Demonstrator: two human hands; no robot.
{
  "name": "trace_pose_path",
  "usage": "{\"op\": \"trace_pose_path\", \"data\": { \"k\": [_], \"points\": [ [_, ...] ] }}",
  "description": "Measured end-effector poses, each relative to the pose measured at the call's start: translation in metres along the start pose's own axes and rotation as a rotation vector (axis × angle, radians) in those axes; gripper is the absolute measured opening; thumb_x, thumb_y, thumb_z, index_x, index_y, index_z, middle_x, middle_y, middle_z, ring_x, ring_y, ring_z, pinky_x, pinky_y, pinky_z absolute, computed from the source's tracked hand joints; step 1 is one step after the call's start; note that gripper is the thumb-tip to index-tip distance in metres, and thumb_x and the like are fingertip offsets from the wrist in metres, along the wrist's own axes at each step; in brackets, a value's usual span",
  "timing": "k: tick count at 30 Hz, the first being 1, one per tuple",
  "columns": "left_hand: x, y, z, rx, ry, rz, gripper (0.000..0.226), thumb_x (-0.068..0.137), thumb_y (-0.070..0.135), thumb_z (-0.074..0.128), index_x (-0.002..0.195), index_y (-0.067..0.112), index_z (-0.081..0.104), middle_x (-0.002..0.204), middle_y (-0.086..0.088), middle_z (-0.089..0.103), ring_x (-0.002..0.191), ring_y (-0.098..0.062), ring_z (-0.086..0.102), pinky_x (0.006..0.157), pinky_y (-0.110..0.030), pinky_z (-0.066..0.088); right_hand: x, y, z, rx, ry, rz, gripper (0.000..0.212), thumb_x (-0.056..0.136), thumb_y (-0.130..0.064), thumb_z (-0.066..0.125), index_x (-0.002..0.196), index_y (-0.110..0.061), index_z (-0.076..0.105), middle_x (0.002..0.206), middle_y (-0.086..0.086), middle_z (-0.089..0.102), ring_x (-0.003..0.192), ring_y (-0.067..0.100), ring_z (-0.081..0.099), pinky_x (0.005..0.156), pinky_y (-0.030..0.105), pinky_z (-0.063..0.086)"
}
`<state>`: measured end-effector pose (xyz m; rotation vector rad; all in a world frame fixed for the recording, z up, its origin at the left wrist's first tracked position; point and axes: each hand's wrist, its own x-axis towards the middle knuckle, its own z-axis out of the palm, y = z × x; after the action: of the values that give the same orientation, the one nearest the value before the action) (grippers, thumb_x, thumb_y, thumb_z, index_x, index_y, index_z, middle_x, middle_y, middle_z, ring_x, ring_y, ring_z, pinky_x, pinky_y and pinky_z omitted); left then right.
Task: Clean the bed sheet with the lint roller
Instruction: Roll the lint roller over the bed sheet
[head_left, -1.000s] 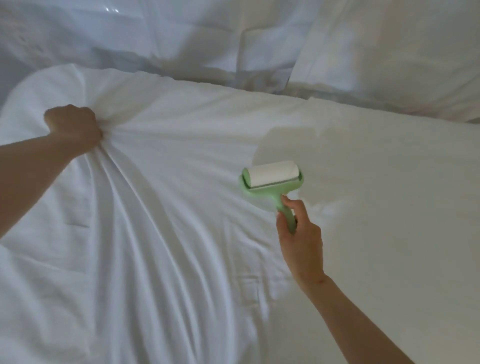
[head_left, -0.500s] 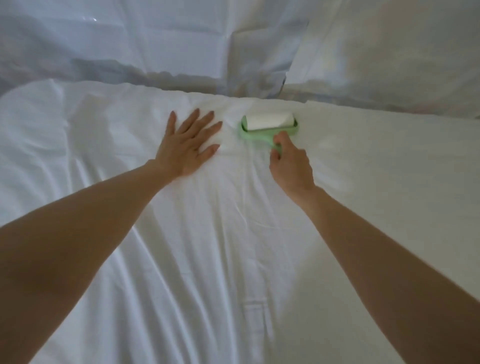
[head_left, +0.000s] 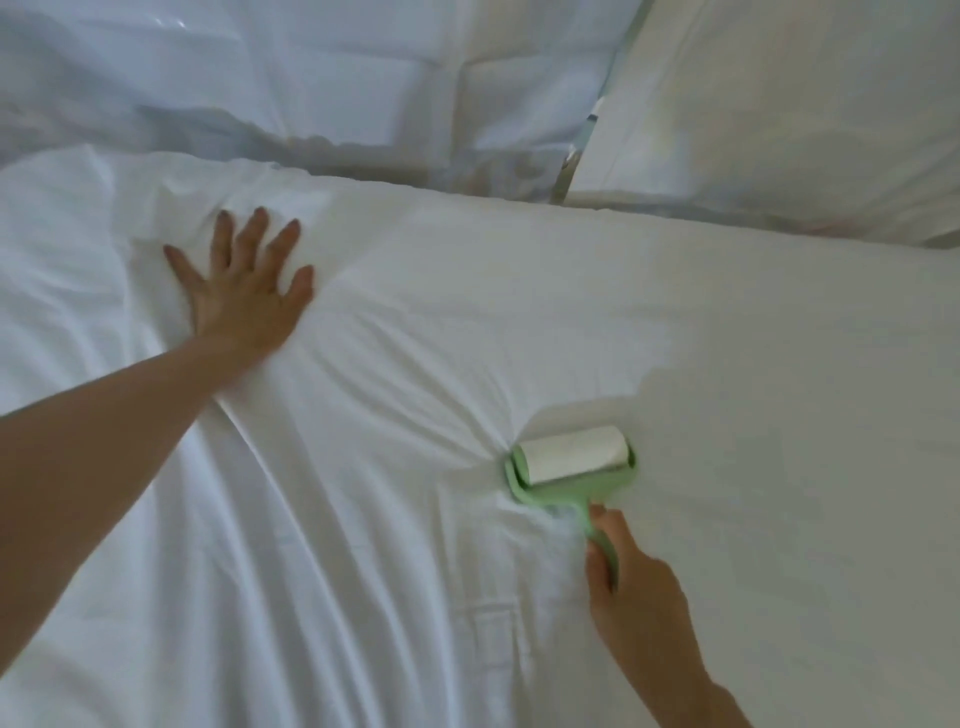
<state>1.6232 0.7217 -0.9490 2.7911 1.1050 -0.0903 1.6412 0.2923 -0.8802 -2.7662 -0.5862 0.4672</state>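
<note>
Right now, from your head view, your left hand lies flat, fingers spread, pressing the white bed sheet — well left of the green lint roller. Your right hand grips its handle just below — roller touching the sheet amid wrinkles.

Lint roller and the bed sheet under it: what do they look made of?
The lint roller: pale green frame and handle look like matte moulded plastic, smooth and uniform; the white roll looks like paper adhesive sheets, tack not visible. The bed sheet: white woven fabric, perhaps cotton or a blend, matte, creasing in soft folds that fan out from the roller.
</note>
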Motion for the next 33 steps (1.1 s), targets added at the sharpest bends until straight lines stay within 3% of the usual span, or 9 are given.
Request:
{"op": "trace_pose_path", "data": {
  "k": [4, 8, 10, 13, 16, 19, 23, 31, 33],
  "points": [
    [0.005, 0.001, -0.001, 0.036, -0.066, 0.012, 0.059, 0.097, 0.057, 0.022, 0.152, 0.039, 0.010, 0.162, 0.006, 0.002, 0.149, -0.021, -0.006, 0.108, -0.071, -0.004, 0.085, -0.043, -0.015, -0.021, 0.078, -0.108, 0.037, 0.093, -0.014, 0.047, 0.130, -0.016, 0.050, 0.079, 0.025, 0.065, 0.078, 0.042, 0.062, 0.063, 0.040, 0.045],
    [0.009, 0.023, -0.022, 0.044, -0.193, -0.127, 0.061, 0.099, 0.050, 0.023, 0.154, 0.033, 0.004, 0.163, 0.000, -0.005, 0.148, -0.028, -0.010, 0.110, -0.071, 0.001, 0.183, -0.096, -0.027, 0.063, 0.018, -0.116, 0.028, 0.094, -0.012, 0.037, 0.121, -0.013, 0.043, 0.088, 0.013, 0.054, 0.091, 0.037, 0.055, 0.065, 0.034, 0.033],
    [-0.004, 0.050, -0.032, 0.000, -0.096, -0.140, 0.061, 0.101, 0.045, 0.026, 0.155, 0.025, 0.008, 0.162, -0.009, -0.002, 0.148, -0.032, -0.007, 0.112, -0.068, 0.001, 0.209, -0.110, -0.030, 0.067, 0.010, -0.121, 0.032, 0.094, -0.013, 0.035, 0.126, -0.015, 0.041, 0.093, 0.011, 0.053, 0.095, 0.034, 0.055, 0.067, 0.032, 0.031],
    [-0.057, 0.092, -0.013, -0.072, 0.177, 0.195, 0.058, 0.100, 0.039, 0.031, 0.152, 0.015, 0.026, 0.160, -0.012, 0.019, 0.148, -0.032, 0.011, 0.112, -0.066, 0.005, 0.197, -0.102, -0.023, 0.102, 0.046, -0.117, 0.033, 0.094, -0.013, 0.037, 0.127, -0.016, 0.042, 0.104, 0.017, 0.059, 0.097, 0.037, 0.056, 0.069, 0.035, 0.037],
    [-0.111, 0.104, 0.024, 0.029, 0.141, 0.433, 0.054, 0.099, 0.045, 0.030, 0.147, 0.022, 0.039, 0.154, -0.006, 0.035, 0.144, -0.031, 0.029, 0.108, -0.069, 0.019, 0.119, -0.054, -0.001, 0.072, 0.104, -0.148, 0.037, 0.095, -0.015, 0.041, 0.132, -0.015, 0.045, 0.094, 0.024, 0.064, 0.088, 0.042, 0.059, 0.067, 0.040, 0.043],
    [-0.125, 0.080, 0.035, 0.076, 0.091, 0.362, 0.055, 0.100, 0.049, 0.023, 0.148, 0.026, 0.037, 0.157, -0.002, 0.030, 0.145, -0.028, 0.026, 0.110, -0.065, 0.018, 0.018, 0.000, 0.004, -0.018, 0.057, -0.137, 0.038, 0.096, -0.021, 0.041, 0.133, -0.019, 0.048, 0.065, 0.013, 0.061, 0.067, 0.037, 0.062, 0.054, 0.034, 0.040],
    [-0.133, 0.035, 0.029, 0.029, 0.088, 0.189, 0.059, 0.097, 0.050, 0.021, 0.152, 0.029, 0.025, 0.161, -0.001, 0.018, 0.147, -0.027, 0.017, 0.111, -0.064, 0.008, -0.052, 0.025, -0.037, -0.183, -0.181, -0.035, 0.038, 0.098, -0.034, 0.038, 0.135, -0.038, 0.032, 0.061, -0.008, 0.043, 0.079, 0.023, 0.062, 0.061, 0.029, 0.036],
    [-0.152, 0.038, 0.011, -0.039, -0.048, -0.207, 0.065, 0.099, 0.050, 0.023, 0.155, 0.025, 0.002, 0.162, -0.009, -0.007, 0.148, -0.033, -0.008, 0.115, -0.063, 0.000, -0.012, -0.064, -0.010, 0.000, 0.019, -0.274, 0.030, 0.101, -0.027, 0.035, 0.130, -0.025, 0.040, 0.068, 0.000, 0.052, 0.063, 0.022, 0.048, 0.053, 0.029, 0.028],
    [-0.173, 0.058, 0.009, -0.124, 0.020, -0.145, 0.065, 0.099, 0.047, 0.029, 0.155, 0.019, 0.010, 0.162, -0.013, 0.000, 0.148, -0.036, -0.004, 0.112, -0.067, -0.002, -0.002, -0.066, 0.012, -0.004, 0.005, -0.284, 0.032, 0.101, -0.024, 0.032, 0.133, -0.022, 0.037, 0.065, 0.001, 0.049, 0.060, 0.021, 0.046, 0.054, 0.029, 0.031]
  ]
}}
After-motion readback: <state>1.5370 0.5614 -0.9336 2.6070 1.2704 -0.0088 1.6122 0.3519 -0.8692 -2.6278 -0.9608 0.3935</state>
